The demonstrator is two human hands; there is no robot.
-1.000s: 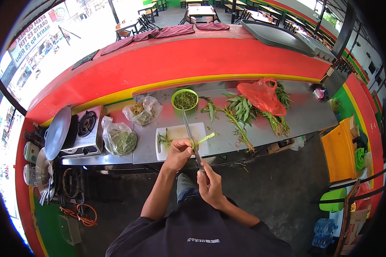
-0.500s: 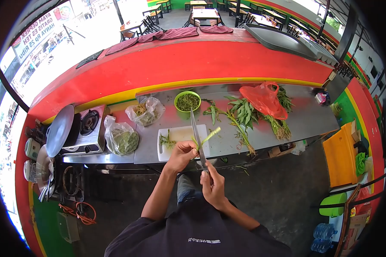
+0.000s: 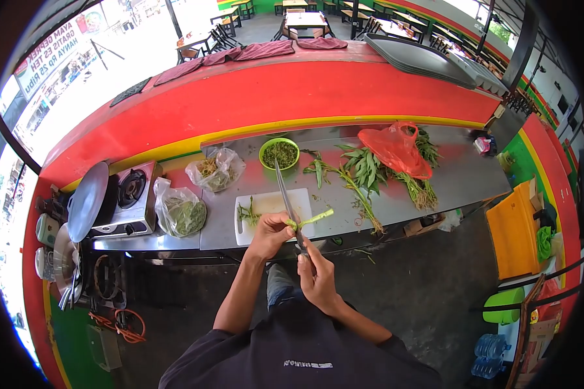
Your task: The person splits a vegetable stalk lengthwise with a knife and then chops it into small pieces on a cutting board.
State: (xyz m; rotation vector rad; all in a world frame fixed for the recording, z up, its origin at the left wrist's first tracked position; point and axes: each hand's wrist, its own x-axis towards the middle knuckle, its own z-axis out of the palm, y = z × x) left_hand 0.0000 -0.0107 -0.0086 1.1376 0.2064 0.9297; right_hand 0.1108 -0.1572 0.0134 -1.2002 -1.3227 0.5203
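My left hand (image 3: pixel 270 236) pinches a pale green vegetable stem (image 3: pixel 320 216) above the near edge of a white cutting board (image 3: pixel 253 237). In my right hand (image 3: pixel 316 275) is a long knife (image 3: pixel 284 192), its blade pointing away from me and crossing the stem beside my left fingertips. Green trimmings (image 3: pixel 248 211) lie on the board's left part. Beyond the board stands a lime-green bowl (image 3: pixel 264 157) holding chopped greens (image 3: pixel 281 154). Leafy green stalks (image 3: pixel 359 170) lie to the right on the steel counter.
A red plastic bag (image 3: pixel 396 150) covers part of the greens. Clear bags of greens (image 3: pixel 185 216) and of trimmings (image 3: pixel 215 170) sit left of the board, near a gas stove (image 3: pixel 128 194). A red ledge (image 3: pixel 266 91) with trays (image 3: pixel 422 63) runs behind the steel counter (image 3: pixel 454 175).
The knife's tip has swung left, and its blade now crosses the stem at a different slant. The stem's free end sits lower. The whole view has shifted slightly.
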